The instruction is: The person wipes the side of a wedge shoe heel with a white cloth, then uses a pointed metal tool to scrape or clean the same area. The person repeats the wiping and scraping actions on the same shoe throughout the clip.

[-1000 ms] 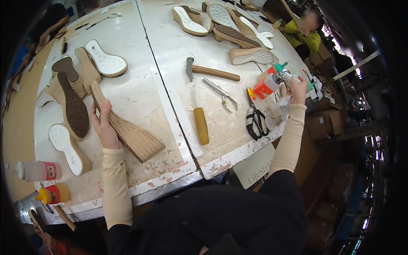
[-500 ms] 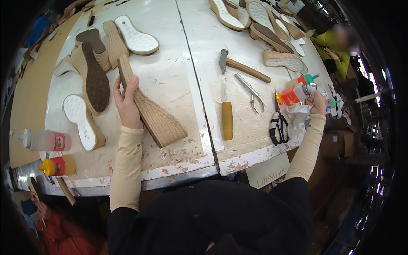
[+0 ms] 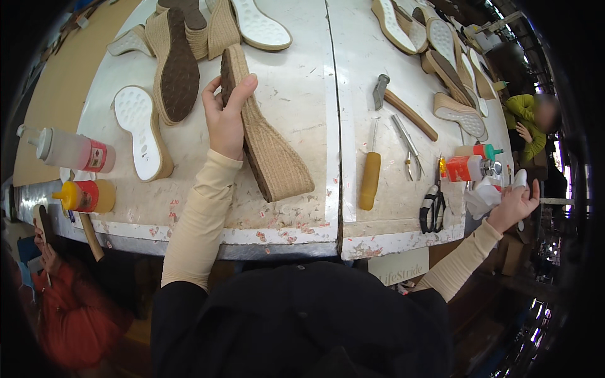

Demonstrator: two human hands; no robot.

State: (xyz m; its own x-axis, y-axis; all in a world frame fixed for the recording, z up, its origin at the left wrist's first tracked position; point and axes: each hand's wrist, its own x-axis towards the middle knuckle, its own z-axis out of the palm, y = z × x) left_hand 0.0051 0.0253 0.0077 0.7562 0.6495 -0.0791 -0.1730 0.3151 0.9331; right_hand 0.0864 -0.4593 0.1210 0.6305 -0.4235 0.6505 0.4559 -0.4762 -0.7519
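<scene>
My left hand (image 3: 228, 120) is closed round a wedge shoe sole (image 3: 271, 145) with woven rope-like sides and a dark brown bottom, held tilted over the table. Near the right table edge, my right hand (image 3: 515, 206) has a white cloth (image 3: 485, 194) at its fingers. White material covers one fingertip, and another finger points up. Just left of that hand is a clear bottle (image 3: 465, 169) with a red label and metal top, apart from the fingers. Behind the bottle lies a squeeze bottle (image 3: 495, 152) with a green cap.
On the table are a hammer (image 3: 409, 113), pincers (image 3: 409, 151), a yellow-handled awl (image 3: 370, 179) and black-handled scissors (image 3: 432, 208). More wedge soles (image 3: 176, 69) lie behind. Two glue bottles (image 3: 82, 195) stand left. People sit at lower left (image 3: 75, 309) and far right (image 3: 529, 126).
My right hand has come off the metal-topped bottle and moved right, with white material over a fingertip. The left hand still holds the wedge sole. The whole view has shifted.
</scene>
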